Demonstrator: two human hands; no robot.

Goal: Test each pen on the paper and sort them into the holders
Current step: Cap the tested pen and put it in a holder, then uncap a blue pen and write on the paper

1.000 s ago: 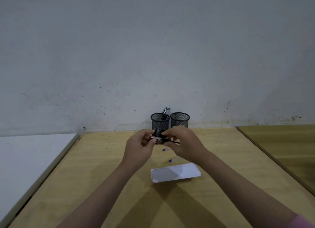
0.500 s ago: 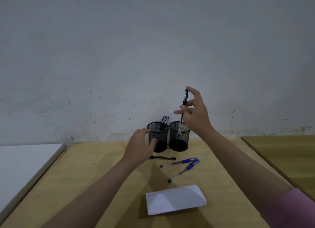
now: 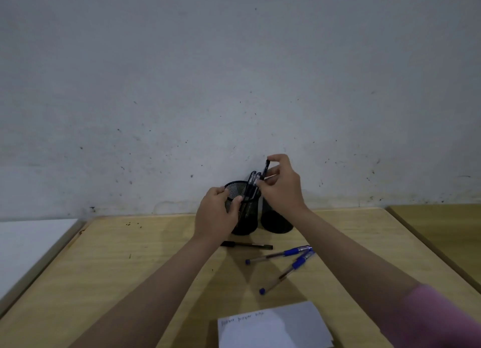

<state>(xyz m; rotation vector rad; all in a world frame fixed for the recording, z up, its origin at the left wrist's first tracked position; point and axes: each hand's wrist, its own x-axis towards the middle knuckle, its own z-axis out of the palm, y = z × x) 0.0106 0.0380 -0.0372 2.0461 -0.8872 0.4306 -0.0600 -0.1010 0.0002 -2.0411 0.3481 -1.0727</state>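
Observation:
Two black mesh holders stand against the wall. My left hand (image 3: 217, 213) grips the side of the left holder (image 3: 246, 217), which has two black pens (image 3: 252, 183) standing in it. My right hand (image 3: 282, 185) pinches a black pen (image 3: 266, 168) upright over that holder's right rim, its lower end down among the other pens. The right holder (image 3: 276, 221) is partly hidden behind my right wrist. On the wooden table (image 3: 117, 269) lie one black pen (image 3: 247, 245) and two blue pens (image 3: 278, 255) (image 3: 286, 273). The white paper (image 3: 273, 327), with some scribbles, lies near the front edge.
A white surface (image 3: 31, 246) adjoins the table on the left, and another wooden table (image 3: 447, 230) stands at the right across a narrow gap. A grey stained wall (image 3: 234, 87) rises right behind the holders.
My right hand has brought the black pen down from above the right holder to the left holder. My left hand has closed on the left holder's side.

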